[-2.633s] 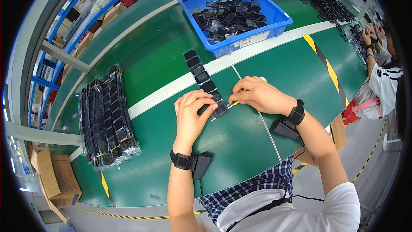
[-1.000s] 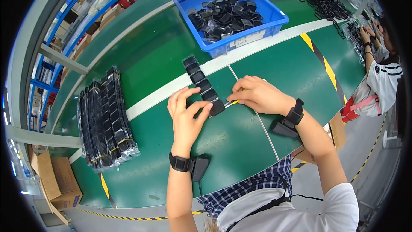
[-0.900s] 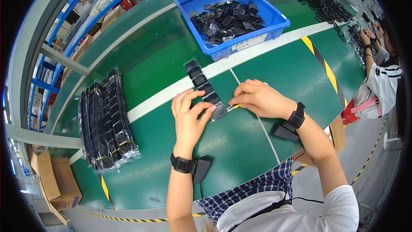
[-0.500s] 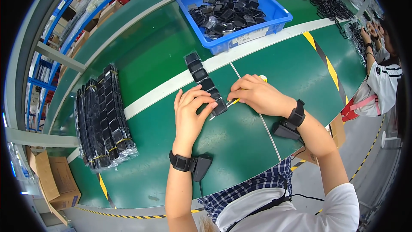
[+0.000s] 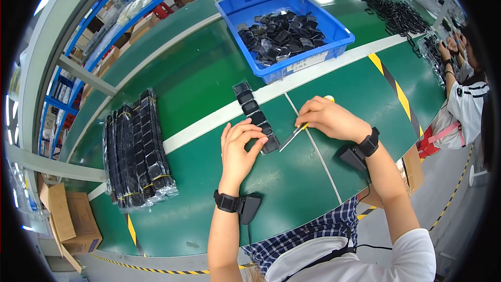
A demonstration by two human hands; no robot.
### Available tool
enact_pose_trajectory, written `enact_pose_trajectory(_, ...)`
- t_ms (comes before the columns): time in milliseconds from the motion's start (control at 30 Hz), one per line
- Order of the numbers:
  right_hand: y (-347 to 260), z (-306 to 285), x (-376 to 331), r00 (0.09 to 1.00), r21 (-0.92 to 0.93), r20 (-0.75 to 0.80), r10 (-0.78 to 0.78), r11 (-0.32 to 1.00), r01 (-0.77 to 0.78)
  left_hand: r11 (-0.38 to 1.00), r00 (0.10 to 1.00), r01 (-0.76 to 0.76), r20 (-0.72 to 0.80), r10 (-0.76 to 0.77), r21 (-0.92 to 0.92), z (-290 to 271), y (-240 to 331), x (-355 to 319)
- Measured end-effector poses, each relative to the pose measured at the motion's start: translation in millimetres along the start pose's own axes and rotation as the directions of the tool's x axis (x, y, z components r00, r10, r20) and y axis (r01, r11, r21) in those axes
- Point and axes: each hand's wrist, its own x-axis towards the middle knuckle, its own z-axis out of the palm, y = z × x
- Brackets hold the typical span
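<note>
A short strip of black square pieces in clear plastic pockets [image 5: 251, 106] slants across the green bench in front of me. My left hand [image 5: 239, 149] pinches it near its lower end, with thumb and fingertips at its left edge. To the right of the strip, my right hand [image 5: 334, 119] is closed round a cutter knife with a yellow handle [image 5: 305, 125]. Its long thin blade [image 5: 289, 140] points down and left toward the strip's lower end, a small gap away from it. Most of the handle is hidden in my fingers.
Banded bundles of similar strips [image 5: 136, 151] lie at the left. A blue bin [image 5: 338, 47] with loose black pieces stands at the back. Black chain-like parts [image 5: 402, 15] lie far right, near a co-worker [image 5: 459, 91]. An open cardboard box [image 5: 78, 219] is lower left.
My right hand has drawn the knife to the right, so its blade is now apart from the strip's lower end. My left hand stays on the strip. The whole view has shifted slightly.
</note>
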Motion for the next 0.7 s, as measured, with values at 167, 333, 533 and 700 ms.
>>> enact_pose_trajectory(167, -3, -2, 4, 0.992, 0.035, -0.100, 0.081, 0.996, -0.078, 0.996, 0.981, 0.042, -0.186, -0.057, -0.083, -11, -4, -8)
enact_pose_trajectory(333, -7, 5, 6, 0.989, 0.013, -0.113, 0.095, 0.995, -0.094, 0.967, 0.930, 0.252, -0.280, -0.237, 0.019, -29, -9, -19)
enact_pose_trajectory(533, -8, 14, 6, 0.993, -0.077, -0.103, 0.050, 0.995, -0.058, 0.983, 0.976, 0.091, -0.210, -0.057, 0.160, -28, 23, -14)
enact_pose_trajectory(700, -7, 20, 6, 0.995, -0.147, -0.100, 0.030, 0.988, -0.044, 0.954, 0.992, -0.125, 0.030, 0.122, 0.273, -18, 27, -13)
